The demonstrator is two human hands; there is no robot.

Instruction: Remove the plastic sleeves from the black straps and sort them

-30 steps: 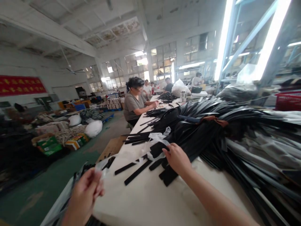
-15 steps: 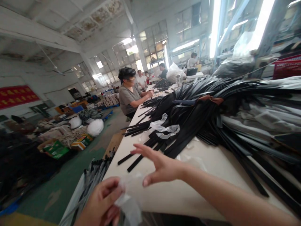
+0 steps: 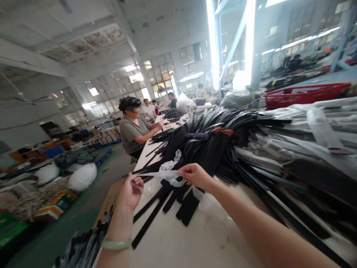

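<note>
A strip of thin white plastic film [image 3: 159, 174] is stretched between my two hands above the table. My left hand [image 3: 134, 191] pinches its left end, with a pale green bangle on the wrist. My right hand [image 3: 195, 175] has thumb and fingers closed on the other end, and some film hangs below it. Beneath and behind lie long flat black strips [image 3: 189, 206], their ends spread over the pale table [image 3: 173, 242]. Another crumpled piece of white film [image 3: 174, 160] rests on the strips just behind the held one.
A large heap of black strips [image 3: 217, 149], tied with a brown band [image 3: 221, 130], fills the table's middle. White-wrapped bundles [image 3: 320, 130] lie right, before a red crate [image 3: 306, 95]. A co-worker [image 3: 135, 128] sits along the left edge. Wrapped strips [image 3: 83, 242] stand lower left.
My right hand, open before, has closed on the film. My left hand has risen with the film, now pulled taut between both hands. The view has swung to the right.
</note>
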